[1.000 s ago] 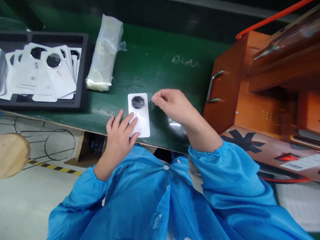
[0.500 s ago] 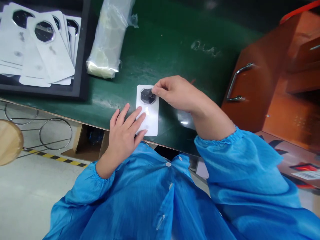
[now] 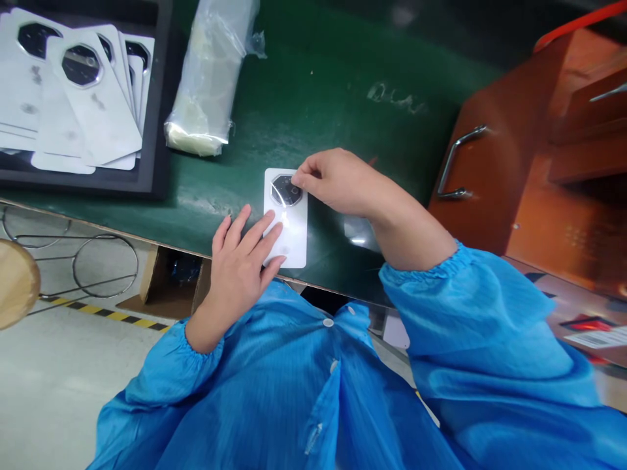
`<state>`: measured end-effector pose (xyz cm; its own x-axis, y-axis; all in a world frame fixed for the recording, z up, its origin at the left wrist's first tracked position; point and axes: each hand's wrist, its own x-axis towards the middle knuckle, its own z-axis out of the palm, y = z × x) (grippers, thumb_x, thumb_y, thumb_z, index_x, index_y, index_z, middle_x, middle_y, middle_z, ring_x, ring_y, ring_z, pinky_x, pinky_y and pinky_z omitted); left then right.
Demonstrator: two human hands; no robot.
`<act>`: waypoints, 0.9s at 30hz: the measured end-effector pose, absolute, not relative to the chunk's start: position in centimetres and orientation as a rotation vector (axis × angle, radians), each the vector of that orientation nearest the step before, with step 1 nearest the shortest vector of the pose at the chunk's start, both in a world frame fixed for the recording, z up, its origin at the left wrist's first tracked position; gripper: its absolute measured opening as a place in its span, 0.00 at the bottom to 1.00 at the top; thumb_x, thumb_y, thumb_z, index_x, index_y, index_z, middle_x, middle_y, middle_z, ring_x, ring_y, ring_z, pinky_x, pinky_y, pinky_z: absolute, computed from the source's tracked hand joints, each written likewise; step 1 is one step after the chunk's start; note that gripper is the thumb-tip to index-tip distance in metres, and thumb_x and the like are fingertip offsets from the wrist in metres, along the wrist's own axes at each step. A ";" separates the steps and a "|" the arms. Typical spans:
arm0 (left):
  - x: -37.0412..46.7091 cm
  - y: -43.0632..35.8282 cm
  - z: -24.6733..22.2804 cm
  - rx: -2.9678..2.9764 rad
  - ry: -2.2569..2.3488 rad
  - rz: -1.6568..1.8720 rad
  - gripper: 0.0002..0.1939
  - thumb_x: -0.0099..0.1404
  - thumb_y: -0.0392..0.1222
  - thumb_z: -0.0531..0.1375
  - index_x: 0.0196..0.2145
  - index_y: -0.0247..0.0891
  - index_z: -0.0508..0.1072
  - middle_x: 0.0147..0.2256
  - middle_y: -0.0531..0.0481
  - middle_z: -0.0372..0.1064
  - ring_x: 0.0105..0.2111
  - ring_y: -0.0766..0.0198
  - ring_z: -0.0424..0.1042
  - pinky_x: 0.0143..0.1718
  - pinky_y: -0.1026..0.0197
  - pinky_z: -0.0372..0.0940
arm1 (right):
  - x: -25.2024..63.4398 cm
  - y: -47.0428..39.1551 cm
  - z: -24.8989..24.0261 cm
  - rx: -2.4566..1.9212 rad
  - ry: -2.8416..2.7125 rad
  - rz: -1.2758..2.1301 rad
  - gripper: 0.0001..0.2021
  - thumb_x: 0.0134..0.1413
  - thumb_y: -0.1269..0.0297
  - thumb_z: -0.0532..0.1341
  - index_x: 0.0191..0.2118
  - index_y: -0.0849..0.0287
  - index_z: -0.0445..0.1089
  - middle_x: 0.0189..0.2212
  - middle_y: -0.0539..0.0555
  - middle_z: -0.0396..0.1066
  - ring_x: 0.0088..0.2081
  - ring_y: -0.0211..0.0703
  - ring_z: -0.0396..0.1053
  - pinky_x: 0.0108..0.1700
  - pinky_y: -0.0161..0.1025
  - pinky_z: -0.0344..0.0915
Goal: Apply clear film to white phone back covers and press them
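A white phone back panel [image 3: 292, 245] with a dark octagonal camera area [image 3: 283, 189] lies flat on the green tabletop, close to its front edge. My left hand [image 3: 240, 264] is spread, its fingertips resting on the panel's left side. At the upper right of the dark octagon, my right hand [image 3: 337, 179] has thumb and forefinger pinched together; whatever they hold, if anything, is too small to make out. A glossy clear sheet [image 3: 361, 232] lies on the table, partly behind my right forearm.
A black tray [image 3: 159, 130] at the upper left holds several similar white panels [image 3: 100, 111]. Beside it lies a stack in clear plastic wrapping [image 3: 208, 85]. An orange-brown cabinet [image 3: 470, 170] with a metal handle stands to the right. A round wooden stool [image 3: 17, 284] is at lower left.
The whole view has shifted slightly, moving the scene a little to the left. Both hands keep nearly the same place on the panel, the right still pinching at the octagon's corner.
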<state>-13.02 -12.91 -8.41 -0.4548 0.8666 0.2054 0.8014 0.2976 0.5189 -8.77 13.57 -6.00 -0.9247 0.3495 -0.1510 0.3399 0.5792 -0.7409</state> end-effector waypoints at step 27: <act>-13.1 -12.9 -8.4 1.611 2.459 0.882 0.24 0.75 0.51 0.64 0.66 0.50 0.74 0.68 0.46 0.71 0.74 0.40 0.60 0.74 0.32 0.49 | -5.9 10.1 -4.9 -0.673 -2.598 0.531 0.14 0.70 0.53 0.64 0.51 0.56 0.70 0.43 0.62 0.76 0.47 0.58 0.74 0.45 0.48 0.69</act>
<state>-13.13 -12.88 -8.41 -0.4471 0.8607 0.2436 0.8194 0.2849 0.4975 -5.89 10.14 -4.92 -0.8026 0.5250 0.2833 0.3716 0.8115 -0.4510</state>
